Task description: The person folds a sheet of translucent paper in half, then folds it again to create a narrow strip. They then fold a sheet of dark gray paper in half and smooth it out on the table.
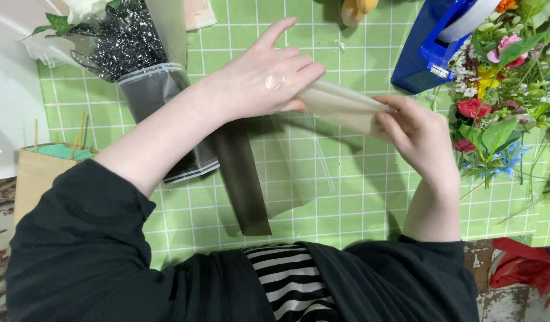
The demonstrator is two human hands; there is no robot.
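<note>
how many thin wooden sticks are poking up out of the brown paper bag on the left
3, all above the brown paper bag: one stick at the left, two sticks close together to its right. More may be hidden inside.

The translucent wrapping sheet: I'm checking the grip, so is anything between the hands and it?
Nothing visible. The left hand and the right hand both pinch the gathered translucent sheet directly, above the green grid mat. The wrapped bouquet and blue tape dispenser lie off to the sides.

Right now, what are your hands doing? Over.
Left hand and right hand pinch a clear sheet. Held above green mat. Flowers beside right hand.
</note>
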